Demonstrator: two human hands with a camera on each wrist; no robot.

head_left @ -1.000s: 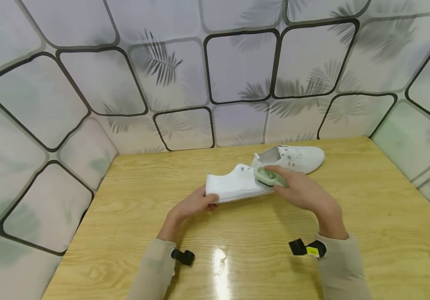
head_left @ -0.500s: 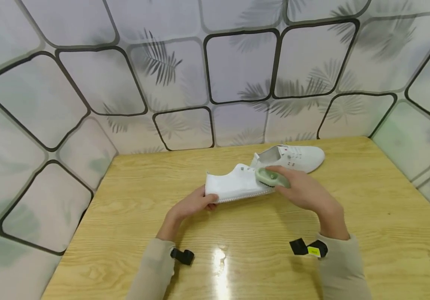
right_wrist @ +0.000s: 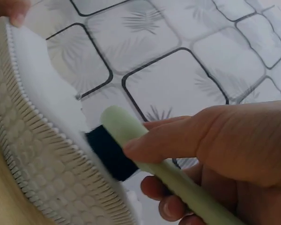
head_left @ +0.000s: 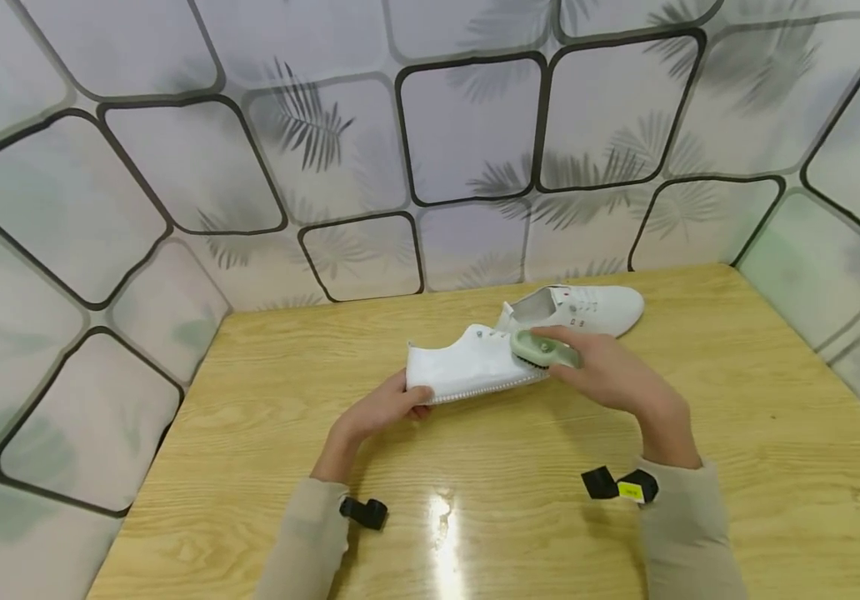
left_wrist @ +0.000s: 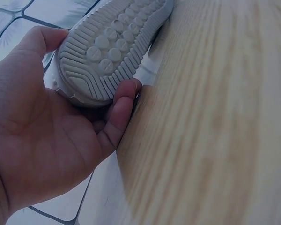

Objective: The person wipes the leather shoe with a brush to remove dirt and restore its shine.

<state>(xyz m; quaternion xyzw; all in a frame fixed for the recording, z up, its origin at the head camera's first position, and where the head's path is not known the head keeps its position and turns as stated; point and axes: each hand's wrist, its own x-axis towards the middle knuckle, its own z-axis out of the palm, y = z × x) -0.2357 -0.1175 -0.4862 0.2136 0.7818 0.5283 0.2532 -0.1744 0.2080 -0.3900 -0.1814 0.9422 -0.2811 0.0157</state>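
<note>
A white shoe (head_left: 460,367) is held up at its heel by my left hand (head_left: 385,408), the thumb on the near side. In the left wrist view the ridged sole (left_wrist: 110,44) faces the camera, and my left hand (left_wrist: 51,126) wraps the heel end. My right hand (head_left: 610,371) grips a light green brush (head_left: 538,348) by its handle. Seen from the right wrist, the dark bristles (right_wrist: 111,152) touch the shoe's upper towards the toe. A second white shoe (head_left: 602,308) rests on the table just behind.
The wooden table (head_left: 287,350) spreads under both hands. A patterned cloth wall (head_left: 467,125) with dark rounded outlines and leaf prints stands at its back and sides. Black camera straps (head_left: 364,512) sit on both wrists.
Both hands keep their hold on the shoe and brush. The brush has shifted only slightly along the toe area. The whole head view has tilted a little.
</note>
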